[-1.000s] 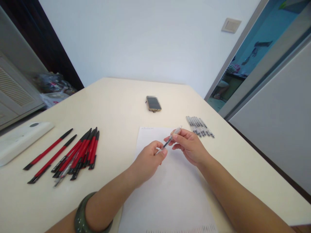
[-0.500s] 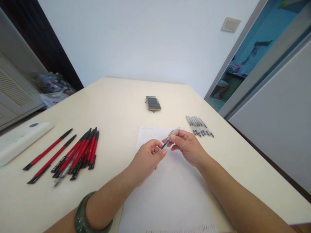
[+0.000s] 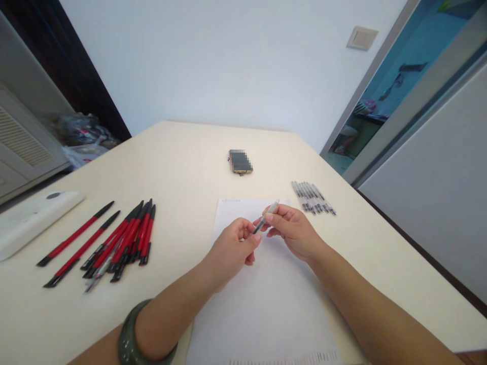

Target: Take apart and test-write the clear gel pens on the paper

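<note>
A clear pen with a dark lower part (image 3: 263, 221) is held slantwise above a white sheet of paper (image 3: 266, 304). The fingers of my left hand (image 3: 234, 248) pinch its lower end, and those of my right hand (image 3: 291, 228) grip its upper part. Short pen strokes line the sheet's near edge. A row of clear pens (image 3: 312, 197) lies beyond my right hand. To the left is a pile of red and black pens (image 3: 124, 241), with a clear pen (image 3: 98, 275) among their lower ends.
A dark, pixelated object (image 3: 240, 162) lies on the cream table (image 3: 182, 167) beyond the paper. A white device (image 3: 36, 220) is at the table's left edge. The wall (image 3: 228, 66) rises behind the table.
The upper end of the held pen has shifted slightly left along with the fingers of my right hand. One or more lower fingers of my left hand have moved a little.
</note>
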Motion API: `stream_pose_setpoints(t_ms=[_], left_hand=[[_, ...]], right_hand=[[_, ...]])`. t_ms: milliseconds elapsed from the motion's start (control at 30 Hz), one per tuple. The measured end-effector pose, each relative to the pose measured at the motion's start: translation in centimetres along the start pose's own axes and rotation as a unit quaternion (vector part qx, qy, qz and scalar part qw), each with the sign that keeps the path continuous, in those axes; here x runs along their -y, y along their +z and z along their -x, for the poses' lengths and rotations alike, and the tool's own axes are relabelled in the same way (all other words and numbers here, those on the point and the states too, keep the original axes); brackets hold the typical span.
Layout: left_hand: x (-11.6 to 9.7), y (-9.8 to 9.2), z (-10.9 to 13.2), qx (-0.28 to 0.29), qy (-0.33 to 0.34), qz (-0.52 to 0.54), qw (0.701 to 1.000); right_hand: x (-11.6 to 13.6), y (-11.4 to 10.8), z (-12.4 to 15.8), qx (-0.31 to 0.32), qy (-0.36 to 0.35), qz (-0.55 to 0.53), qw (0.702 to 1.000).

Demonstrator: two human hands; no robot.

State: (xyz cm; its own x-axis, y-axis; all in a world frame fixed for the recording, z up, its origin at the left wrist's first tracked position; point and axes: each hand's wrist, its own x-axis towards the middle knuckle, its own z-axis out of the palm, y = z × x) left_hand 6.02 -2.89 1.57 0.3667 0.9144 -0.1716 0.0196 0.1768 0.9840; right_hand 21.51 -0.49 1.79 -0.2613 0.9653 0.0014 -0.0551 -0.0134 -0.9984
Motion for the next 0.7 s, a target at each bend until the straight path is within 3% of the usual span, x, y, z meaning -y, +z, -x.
stream_pose_setpoints(t_ms=[433,700], left_hand=[[0.26,-0.05,-0.11,-0.015,0.000,-0.033,0.999],[0.28,0.07,-0.13,0.004,-0.022,0.024,0.999]], right_hand=[[-0.16,-0.13,-0.02,0.012,-0.003,0.008,1.000],[-0.08,-0.09,-0.02,0.008,-0.002,0.003,1.000]])
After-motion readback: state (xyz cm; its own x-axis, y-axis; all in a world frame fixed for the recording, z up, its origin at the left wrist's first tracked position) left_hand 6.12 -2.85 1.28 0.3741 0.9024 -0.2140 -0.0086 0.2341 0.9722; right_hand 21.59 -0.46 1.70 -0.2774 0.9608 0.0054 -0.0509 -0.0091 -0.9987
